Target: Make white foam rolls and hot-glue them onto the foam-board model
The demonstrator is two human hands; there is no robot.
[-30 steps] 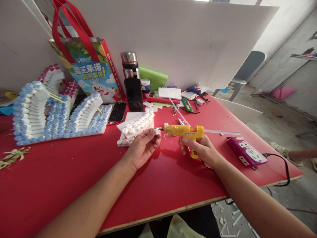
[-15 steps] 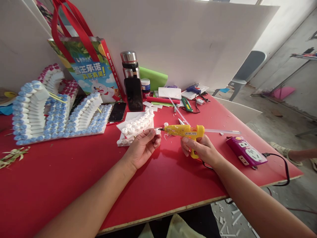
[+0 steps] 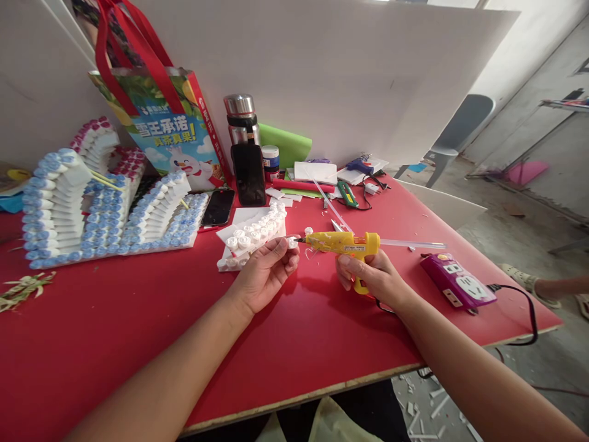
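Between thumb and fingers, my left hand pinches a small white rolled flower. My right hand grips a yellow hot glue gun by its handle, a clear glue stick jutting from its back. The gun's dark nozzle is at the white flower, seemingly touching it. Just behind my left hand stands a white piece covered in rolled flowers, its lower right part hidden by the hand. One loose white flower lies beyond the nozzle.
Blue-and-white flowered pieces fill the left side, before a printed bag. A steel flask and upright phone stand at the back. Rightward lie a green cutter and a purple power strip near the red table's edge.
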